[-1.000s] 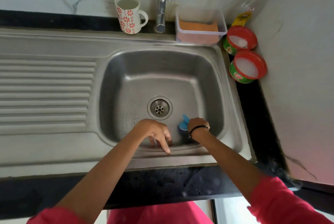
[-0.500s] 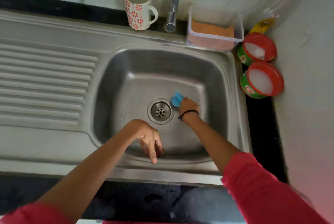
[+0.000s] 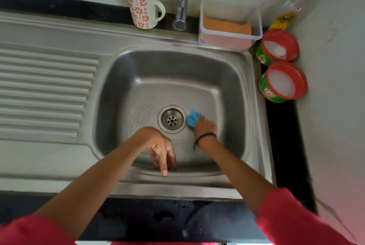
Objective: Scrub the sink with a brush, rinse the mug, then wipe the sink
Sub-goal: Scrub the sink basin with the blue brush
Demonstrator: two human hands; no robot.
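Steel sink (image 3: 233,94), one basin, holds the work: the right hand (image 3: 204,126) curls its fingers round the one blue brush (image 3: 192,119) on the basin floor, just right of the single drain (image 3: 172,119). The left hand (image 3: 158,146) holds nothing, fingers loosely extended down onto the near rim. A hard stroke could skid the brush on wet steel or catch the drain edge. One clear tub (image 3: 229,25) and two red-lidded soap tubs (image 3: 282,82) sit at the right rim. One mug (image 3: 143,5), seemingly full, waits behind by the tap (image 3: 182,1); a careless reach could tip it.
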